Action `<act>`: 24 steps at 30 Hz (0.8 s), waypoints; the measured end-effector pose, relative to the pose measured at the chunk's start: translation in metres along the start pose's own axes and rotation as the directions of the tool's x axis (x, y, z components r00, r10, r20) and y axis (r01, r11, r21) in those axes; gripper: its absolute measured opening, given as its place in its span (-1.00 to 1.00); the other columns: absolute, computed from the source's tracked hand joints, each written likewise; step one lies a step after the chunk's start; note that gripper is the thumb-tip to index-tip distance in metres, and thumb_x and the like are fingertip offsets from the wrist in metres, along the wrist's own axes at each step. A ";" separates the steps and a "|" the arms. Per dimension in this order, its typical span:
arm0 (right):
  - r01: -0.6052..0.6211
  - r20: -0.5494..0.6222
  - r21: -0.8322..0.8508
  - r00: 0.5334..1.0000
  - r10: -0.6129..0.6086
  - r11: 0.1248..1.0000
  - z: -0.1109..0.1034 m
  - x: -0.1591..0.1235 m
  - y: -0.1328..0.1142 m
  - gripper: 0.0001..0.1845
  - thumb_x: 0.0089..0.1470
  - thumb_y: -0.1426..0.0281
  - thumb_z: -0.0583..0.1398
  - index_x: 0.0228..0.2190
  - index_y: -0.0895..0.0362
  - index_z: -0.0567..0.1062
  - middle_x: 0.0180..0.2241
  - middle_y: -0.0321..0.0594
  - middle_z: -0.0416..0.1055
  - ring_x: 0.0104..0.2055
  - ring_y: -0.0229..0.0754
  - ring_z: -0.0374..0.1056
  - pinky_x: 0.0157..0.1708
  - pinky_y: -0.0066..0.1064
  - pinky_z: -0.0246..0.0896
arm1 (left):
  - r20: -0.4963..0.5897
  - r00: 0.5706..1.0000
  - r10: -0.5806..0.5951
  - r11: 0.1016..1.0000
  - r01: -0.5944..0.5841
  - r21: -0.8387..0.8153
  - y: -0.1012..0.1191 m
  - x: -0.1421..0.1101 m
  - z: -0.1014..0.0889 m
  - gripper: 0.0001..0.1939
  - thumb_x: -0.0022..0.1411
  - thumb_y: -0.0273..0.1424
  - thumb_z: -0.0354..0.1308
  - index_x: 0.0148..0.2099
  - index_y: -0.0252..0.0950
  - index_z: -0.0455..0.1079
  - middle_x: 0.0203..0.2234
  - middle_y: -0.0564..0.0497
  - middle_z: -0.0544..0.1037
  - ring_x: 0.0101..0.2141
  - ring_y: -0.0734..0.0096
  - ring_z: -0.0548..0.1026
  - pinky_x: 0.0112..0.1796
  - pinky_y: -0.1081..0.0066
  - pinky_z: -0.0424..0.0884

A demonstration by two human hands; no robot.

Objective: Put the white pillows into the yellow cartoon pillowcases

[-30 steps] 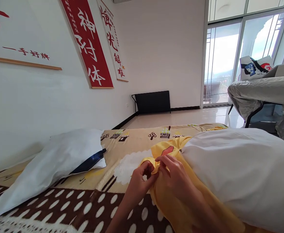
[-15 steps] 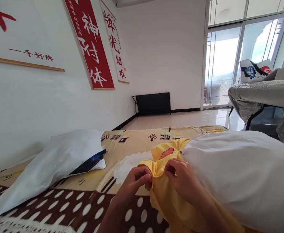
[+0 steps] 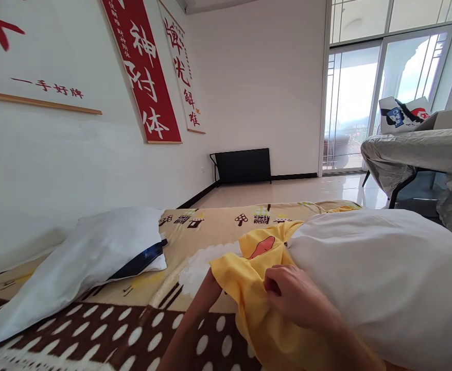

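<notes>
A yellow pillowcase (image 3: 245,281) with a pinkish-red printed patch lies bunched against the left end of a plump white pillow (image 3: 380,273). My right hand (image 3: 291,296) is closed, thumb and fingers pinching the yellow cloth near that end. My left hand (image 3: 211,285) reaches in under the pillowcase's left edge; the cloth covers its fingers, so their pose is hidden. How much of the pillow sits inside the case cannot be made out.
Another white pillow (image 3: 118,247) with a dark blue strip lies at left by the wall. A patterned blanket (image 3: 203,226) spreads underneath. Farther off are a black folded panel (image 3: 243,165), a plastic-covered table (image 3: 422,136) and sliding glass doors (image 3: 353,103).
My left hand has gone from pinching the pillowcase edge to being under the cloth, which now drapes over its fingers. My right hand keeps its pinch, shifted slightly.
</notes>
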State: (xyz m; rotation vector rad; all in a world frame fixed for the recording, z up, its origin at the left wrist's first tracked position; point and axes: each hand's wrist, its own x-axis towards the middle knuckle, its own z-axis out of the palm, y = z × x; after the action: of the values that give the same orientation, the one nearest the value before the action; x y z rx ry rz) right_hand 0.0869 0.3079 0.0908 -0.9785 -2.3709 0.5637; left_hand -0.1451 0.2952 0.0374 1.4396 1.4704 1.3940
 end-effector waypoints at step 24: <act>-0.040 -0.147 0.096 0.988 0.054 0.995 0.041 0.027 -0.005 -0.83 0.12 0.50 0.03 -0.50 0.12 0.22 -0.48 -0.29 0.42 -0.48 -0.31 0.20 -0.48 -0.45 -0.17 | 0.203 0.977 -0.062 0.993 0.081 -0.086 0.019 -0.020 0.014 -0.52 0.02 -0.22 0.28 -0.04 -0.36 0.38 -0.18 -0.11 0.55 -0.12 0.12 0.45 -0.15 0.31 0.40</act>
State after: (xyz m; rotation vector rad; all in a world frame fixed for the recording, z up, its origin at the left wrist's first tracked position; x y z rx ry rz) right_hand 0.0439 0.3172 0.0696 -1.0018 -2.1753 0.5915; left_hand -0.1228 0.2765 0.0483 1.4101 1.2990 1.2197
